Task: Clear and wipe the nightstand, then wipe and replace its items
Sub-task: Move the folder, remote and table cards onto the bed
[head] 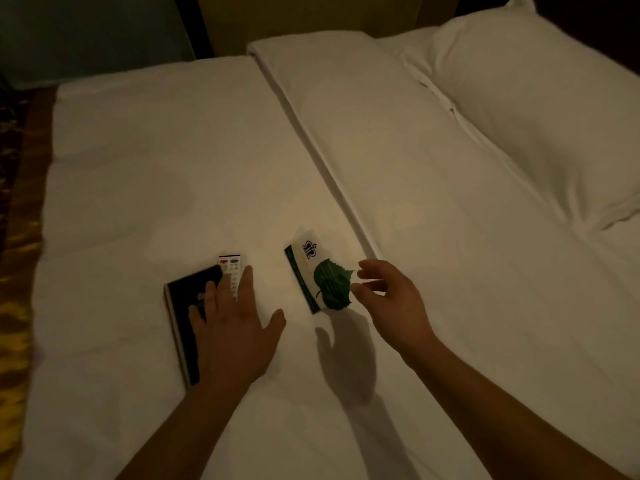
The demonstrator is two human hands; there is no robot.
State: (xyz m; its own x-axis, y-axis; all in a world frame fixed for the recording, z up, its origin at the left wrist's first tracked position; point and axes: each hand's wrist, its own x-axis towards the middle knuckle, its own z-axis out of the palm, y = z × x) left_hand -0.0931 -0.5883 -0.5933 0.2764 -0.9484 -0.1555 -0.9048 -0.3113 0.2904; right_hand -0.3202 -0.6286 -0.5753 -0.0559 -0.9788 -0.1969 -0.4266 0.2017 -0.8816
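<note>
A dark book (185,308) lies on the white bed cover (138,168), with a white remote control (231,268) resting across its upper right corner. My left hand (232,327) lies flat, fingers spread, on top of both. To the right a white tent card with a green leaf print (320,275) stands tilted on the cover. My right hand (388,296) hovers at the card's right edge with its fingers apart; whether the fingertips touch the card is unclear. The nightstand is out of view.
A folded duvet edge (332,174) runs diagonally across the bed. White pillows (540,98) lie at the upper right. A patterned brown and gold bed runner (17,271) borders the left side. The room is dim.
</note>
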